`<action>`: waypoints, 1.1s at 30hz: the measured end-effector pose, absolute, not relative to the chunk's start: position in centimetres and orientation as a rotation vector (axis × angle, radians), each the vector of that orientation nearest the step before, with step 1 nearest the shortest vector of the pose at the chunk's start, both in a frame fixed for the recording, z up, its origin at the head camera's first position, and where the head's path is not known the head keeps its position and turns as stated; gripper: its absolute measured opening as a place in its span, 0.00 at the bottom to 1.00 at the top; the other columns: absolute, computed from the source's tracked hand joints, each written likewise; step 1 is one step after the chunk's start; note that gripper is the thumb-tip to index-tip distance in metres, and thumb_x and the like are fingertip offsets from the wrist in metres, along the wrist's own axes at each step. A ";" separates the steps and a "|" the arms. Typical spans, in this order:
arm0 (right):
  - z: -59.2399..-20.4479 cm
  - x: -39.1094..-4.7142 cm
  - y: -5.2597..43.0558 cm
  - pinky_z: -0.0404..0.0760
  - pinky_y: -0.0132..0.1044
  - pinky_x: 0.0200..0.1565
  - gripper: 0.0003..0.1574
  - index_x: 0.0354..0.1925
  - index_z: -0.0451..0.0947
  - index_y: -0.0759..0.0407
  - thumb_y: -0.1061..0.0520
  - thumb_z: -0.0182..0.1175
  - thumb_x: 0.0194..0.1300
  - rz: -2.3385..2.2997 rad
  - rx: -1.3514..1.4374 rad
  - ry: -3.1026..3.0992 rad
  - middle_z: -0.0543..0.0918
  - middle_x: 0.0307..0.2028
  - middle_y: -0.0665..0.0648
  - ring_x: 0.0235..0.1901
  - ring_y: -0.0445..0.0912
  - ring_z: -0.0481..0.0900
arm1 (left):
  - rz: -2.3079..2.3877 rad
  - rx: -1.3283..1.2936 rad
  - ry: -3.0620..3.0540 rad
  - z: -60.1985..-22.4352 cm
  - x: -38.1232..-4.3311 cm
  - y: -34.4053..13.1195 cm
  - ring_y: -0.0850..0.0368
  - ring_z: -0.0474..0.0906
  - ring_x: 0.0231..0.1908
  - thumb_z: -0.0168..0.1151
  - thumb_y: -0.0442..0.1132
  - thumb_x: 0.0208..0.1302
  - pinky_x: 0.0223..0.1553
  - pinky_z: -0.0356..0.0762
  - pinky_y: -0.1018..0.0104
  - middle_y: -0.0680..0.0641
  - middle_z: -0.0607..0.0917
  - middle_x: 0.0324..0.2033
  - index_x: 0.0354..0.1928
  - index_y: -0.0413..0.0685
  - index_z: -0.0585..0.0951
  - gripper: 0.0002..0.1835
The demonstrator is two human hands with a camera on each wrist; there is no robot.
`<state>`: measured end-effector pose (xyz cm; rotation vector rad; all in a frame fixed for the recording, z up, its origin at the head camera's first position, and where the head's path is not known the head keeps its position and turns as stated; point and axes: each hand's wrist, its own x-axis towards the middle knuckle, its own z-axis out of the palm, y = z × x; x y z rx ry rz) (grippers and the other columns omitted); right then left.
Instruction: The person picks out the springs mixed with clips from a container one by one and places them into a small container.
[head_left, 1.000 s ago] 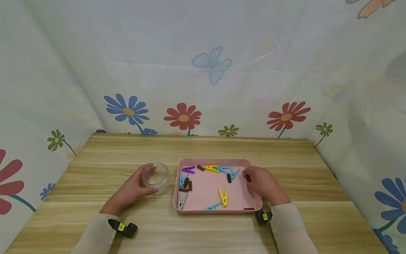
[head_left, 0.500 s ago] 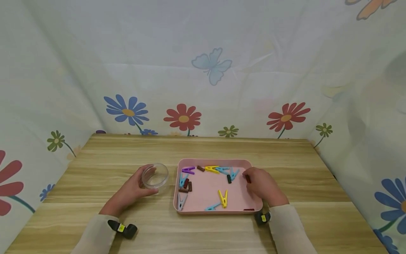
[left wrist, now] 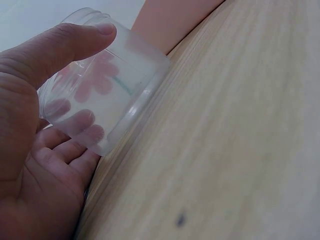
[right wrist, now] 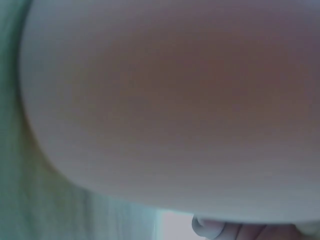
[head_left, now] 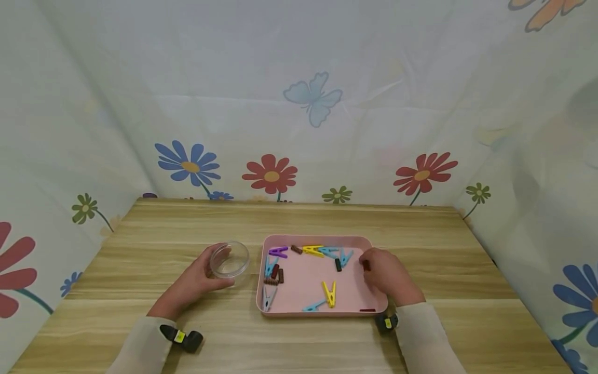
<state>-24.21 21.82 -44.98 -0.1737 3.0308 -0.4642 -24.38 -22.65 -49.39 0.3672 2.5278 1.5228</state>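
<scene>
My left hand (head_left: 198, 272) holds a clear plastic jar (left wrist: 132, 95) that stands on the wooden table, left of a pink tray (head_left: 322, 314). In the left wrist view the thumb lies along the near side of the jar, and the other fingers show through its wall. Over the tray's right side, my right hand (head_left: 388, 275) pinches a small dark red piece (head_left: 366, 265), mostly hidden by the fingers. The right wrist view is filled by the tray's blurred wall (right wrist: 170, 125), with fingertips (right wrist: 209, 227) at its bottom edge.
In the tray lie clothespins: purple (head_left: 279, 252), yellow (head_left: 329, 294), light blue (head_left: 314, 306) and grey (head_left: 268, 299). Small brown ridged pieces (head_left: 281, 276), a dark green piece (head_left: 338, 265) and other dark red pieces (head_left: 367, 310) lie among them. A flowered curtain (head_left: 224, 114) hangs behind the table.
The dark red piece has shifted slightly in the right fingers and less of it shows. The left hand and the jar have kept their place.
</scene>
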 end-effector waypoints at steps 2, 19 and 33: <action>-45.1 -24.3 21.9 0.81 0.42 0.44 0.12 0.43 0.84 0.58 0.61 0.66 0.59 -0.463 -0.173 3.032 0.82 0.35 0.52 0.33 0.45 0.74 | 1.516 0.361 2.530 -49.4 -24.4 -22.6 0.49 0.55 0.74 0.76 0.50 0.50 0.70 0.54 0.46 0.47 0.64 0.72 0.71 0.62 0.57 0.50; -44.9 -24.2 22.0 0.78 0.38 0.37 0.07 0.37 0.85 0.56 0.58 0.66 0.58 -0.454 -0.203 3.063 0.81 0.30 0.50 0.29 0.44 0.73 | 1.482 0.352 2.561 -49.4 -24.3 -22.4 0.44 0.56 0.73 0.76 0.51 0.49 0.70 0.54 0.42 0.44 0.65 0.71 0.71 0.59 0.56 0.50; -43.4 -23.9 22.0 0.83 0.45 0.45 0.13 0.44 0.85 0.57 0.57 0.65 0.59 -0.448 -0.142 3.071 0.83 0.39 0.53 0.33 0.46 0.76 | 1.489 0.372 2.567 -49.5 -24.4 -22.5 0.45 0.57 0.73 0.76 0.51 0.49 0.70 0.54 0.42 0.44 0.65 0.71 0.71 0.59 0.57 0.49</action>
